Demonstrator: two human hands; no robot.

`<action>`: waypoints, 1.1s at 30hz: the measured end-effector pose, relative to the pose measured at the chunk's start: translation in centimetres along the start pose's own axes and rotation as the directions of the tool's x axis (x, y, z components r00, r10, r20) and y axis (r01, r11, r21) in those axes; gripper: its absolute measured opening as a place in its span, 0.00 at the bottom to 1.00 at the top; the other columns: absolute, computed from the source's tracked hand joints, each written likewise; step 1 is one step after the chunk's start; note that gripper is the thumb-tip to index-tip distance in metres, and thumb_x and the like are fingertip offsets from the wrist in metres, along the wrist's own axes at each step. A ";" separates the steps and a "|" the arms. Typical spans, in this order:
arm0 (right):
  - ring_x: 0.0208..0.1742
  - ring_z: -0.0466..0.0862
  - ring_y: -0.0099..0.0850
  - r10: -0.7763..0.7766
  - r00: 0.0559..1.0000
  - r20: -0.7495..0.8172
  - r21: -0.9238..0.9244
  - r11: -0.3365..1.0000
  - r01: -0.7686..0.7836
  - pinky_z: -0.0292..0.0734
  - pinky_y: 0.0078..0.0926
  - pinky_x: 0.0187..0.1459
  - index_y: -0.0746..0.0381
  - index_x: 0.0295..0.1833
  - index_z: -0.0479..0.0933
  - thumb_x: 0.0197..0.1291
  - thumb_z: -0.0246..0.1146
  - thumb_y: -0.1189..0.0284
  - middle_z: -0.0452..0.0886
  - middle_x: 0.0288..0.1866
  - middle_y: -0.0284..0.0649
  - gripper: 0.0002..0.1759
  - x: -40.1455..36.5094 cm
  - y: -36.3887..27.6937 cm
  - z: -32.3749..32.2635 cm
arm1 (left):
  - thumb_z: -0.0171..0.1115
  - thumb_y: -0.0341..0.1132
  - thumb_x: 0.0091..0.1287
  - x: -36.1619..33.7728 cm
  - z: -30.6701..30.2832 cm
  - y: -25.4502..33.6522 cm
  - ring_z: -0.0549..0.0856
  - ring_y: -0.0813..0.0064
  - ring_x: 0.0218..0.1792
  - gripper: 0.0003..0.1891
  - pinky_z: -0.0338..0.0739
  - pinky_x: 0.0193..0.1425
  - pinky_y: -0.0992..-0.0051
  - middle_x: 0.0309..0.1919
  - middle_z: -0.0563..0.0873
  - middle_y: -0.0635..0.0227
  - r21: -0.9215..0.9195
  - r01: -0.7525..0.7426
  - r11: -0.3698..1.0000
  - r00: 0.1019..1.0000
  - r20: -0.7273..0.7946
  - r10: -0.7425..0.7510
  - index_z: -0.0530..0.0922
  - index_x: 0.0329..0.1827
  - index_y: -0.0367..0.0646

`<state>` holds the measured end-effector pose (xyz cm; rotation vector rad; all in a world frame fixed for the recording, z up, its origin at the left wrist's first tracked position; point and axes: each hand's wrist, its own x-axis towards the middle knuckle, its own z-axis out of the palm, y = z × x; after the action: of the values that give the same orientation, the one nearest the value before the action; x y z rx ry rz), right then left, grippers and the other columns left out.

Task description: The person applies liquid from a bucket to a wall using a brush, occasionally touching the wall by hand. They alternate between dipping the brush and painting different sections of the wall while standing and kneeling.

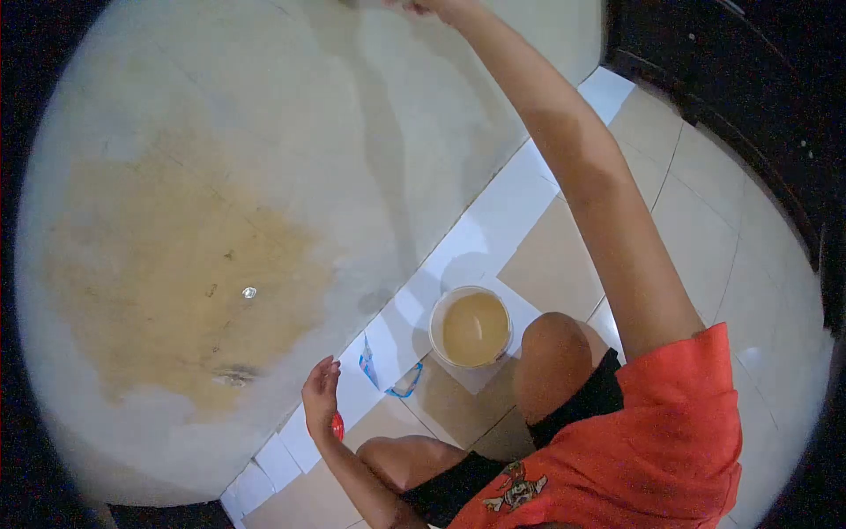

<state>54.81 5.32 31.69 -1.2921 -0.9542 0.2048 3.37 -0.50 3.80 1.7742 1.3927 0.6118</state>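
My right hand is at the top edge of the head view, up against the pale wall, and mostly cut off. Its visible fingers are curled; what they hold is out of frame, though a small dark shape shows just left of them. Low near the wall's base, my left hand is raised with its fingers loosely extended and nothing in them. A red object shows beside its wrist. Between the wall and my knees stands a round white tub of beige, paint-like liquid.
A large yellowish-tan patch with dark marks covers part of the wall. White sheets line the floor along its foot, near blue-and-white scraps. Dark furniture borders the tiled floor at upper right.
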 end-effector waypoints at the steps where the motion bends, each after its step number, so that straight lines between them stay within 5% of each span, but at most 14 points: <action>1: 0.22 0.69 0.24 0.086 0.996 0.019 0.001 0.996 -0.086 0.63 0.25 0.22 0.64 0.32 0.76 0.57 0.55 0.72 0.75 0.25 0.38 0.07 0.4 2.9 0.2 | 0.56 0.38 0.66 -0.4 -0.3 -0.1 0.81 0.70 0.44 0.19 0.73 0.51 0.73 0.44 0.82 0.56 -0.005 0.013 1.000 1.000 -0.003 -0.013 0.73 0.55 0.35; 3: 0.14 0.70 0.20 -0.028 0.996 0.090 0.094 0.995 0.020 0.64 0.23 0.15 0.61 0.36 0.76 0.57 0.59 0.62 0.79 0.22 0.36 0.12 2.2 13.6 0.6 | 0.56 0.38 0.66 -1.4 -0.8 0.5 0.81 0.70 0.44 0.19 0.74 0.51 0.73 0.44 0.82 0.56 0.002 0.030 1.000 0.999 -0.020 -0.030 0.73 0.55 0.35; 8: 0.19 0.75 0.20 0.141 0.990 0.025 0.190 0.971 -0.143 0.67 0.18 0.18 0.63 0.41 0.74 0.56 0.62 0.68 0.80 0.22 0.38 0.11 -3.5 26.4 0.6 | 0.55 0.35 0.66 -2.9 -2.1 -0.2 0.80 0.73 0.46 0.17 0.72 0.53 0.75 0.43 0.83 0.58 -0.008 0.146 0.989 0.985 -0.095 -0.146 0.73 0.52 0.32; 16: 0.23 0.80 0.24 0.333 0.940 -0.074 0.116 0.939 -0.323 0.74 0.22 0.27 0.65 0.37 0.74 0.55 0.61 0.70 0.79 0.22 0.38 0.09 -13.1 39.8 -0.3 | 0.55 0.35 0.66 -4.6 -3.0 -0.8 0.80 0.76 0.40 0.15 0.73 0.47 0.77 0.38 0.83 0.63 0.006 0.180 0.984 0.969 -0.172 -0.176 0.76 0.49 0.32; 18: 0.26 0.81 0.29 0.433 0.894 -0.117 -0.031 0.898 -0.439 0.75 0.26 0.33 0.64 0.34 0.75 0.54 0.61 0.68 0.80 0.22 0.38 0.10 -15.2 40.6 -0.8 | 0.56 0.37 0.66 -4.6 -3.4 -1.3 0.82 0.71 0.42 0.18 0.74 0.50 0.74 0.42 0.83 0.55 0.051 0.163 0.985 0.977 -0.144 -0.155 0.73 0.53 0.32; 22: 0.32 0.83 0.37 0.528 0.829 -0.182 -0.281 0.780 -0.559 0.75 0.32 0.40 0.64 0.36 0.76 0.49 0.63 0.62 0.82 0.27 0.43 0.16 -17.7 41.0 -2.7 | 0.56 0.37 0.66 -4.3 -3.3 -1.0 0.82 0.71 0.43 0.18 0.74 0.50 0.74 0.42 0.83 0.55 0.034 0.130 0.991 0.983 -0.135 -0.124 0.73 0.53 0.32; 24: 0.39 0.82 0.44 0.629 0.754 -0.190 -0.530 0.581 -0.618 0.74 0.35 0.46 0.65 0.40 0.77 0.45 0.63 0.58 0.82 0.32 0.51 0.22 -17.2 43.7 -3.3 | 0.56 0.37 0.65 -3.9 -2.9 -0.4 0.80 0.76 0.40 0.17 0.73 0.48 0.77 0.39 0.83 0.61 0.025 0.163 0.986 0.973 -0.172 -0.157 0.75 0.51 0.32; 26: 0.32 0.82 0.38 0.570 0.786 -0.240 -0.540 0.594 -0.596 0.74 0.35 0.38 0.64 0.31 0.78 0.45 0.61 0.62 0.82 0.27 0.47 0.15 -14.6 45.8 -2.7 | 0.57 0.37 0.65 -3.4 -2.7 -0.7 0.80 0.76 0.41 0.17 0.73 0.48 0.77 0.40 0.83 0.60 -0.022 0.138 0.990 0.980 -0.141 -0.140 0.74 0.52 0.32; 29: 0.22 0.81 0.34 0.375 0.898 -0.231 -0.595 0.676 -0.436 0.74 0.35 0.27 0.62 0.16 0.77 0.44 0.58 0.67 0.80 0.19 0.43 0.12 -9.7 35.8 -2.2 | 0.57 0.37 0.65 -2.2 -2.4 -1.1 0.80 0.75 0.42 0.18 0.73 0.49 0.76 0.41 0.83 0.60 -0.086 0.085 0.993 0.991 -0.098 -0.093 0.74 0.52 0.32; 31: 0.21 0.80 0.37 0.369 0.929 0.035 -0.601 0.751 -0.276 0.74 0.37 0.26 0.64 0.17 0.78 0.42 0.58 0.68 0.79 0.18 0.46 0.11 -5.8 29.4 -2.2 | 0.58 0.37 0.64 -1.5 -2.3 -1.5 0.79 0.75 0.42 0.18 0.72 0.50 0.76 0.41 0.83 0.60 -0.107 0.062 0.992 0.995 -0.073 -0.070 0.74 0.53 0.33; 33: 0.20 0.79 0.38 0.343 0.938 0.038 -0.638 0.731 -0.242 0.72 0.38 0.25 0.65 0.18 0.78 0.41 0.57 0.70 0.78 0.18 0.49 0.10 -3.0 22.5 -1.8 | 0.58 0.37 0.64 -0.4 -2.0 -2.2 0.80 0.75 0.43 0.19 0.73 0.50 0.76 0.41 0.82 0.60 -0.057 -0.004 0.998 1.000 -0.030 0.002 0.74 0.53 0.33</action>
<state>62.45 9.22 10.63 -2.0842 -0.9797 0.2448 0.42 -0.12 3.17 1.7287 1.3795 0.6756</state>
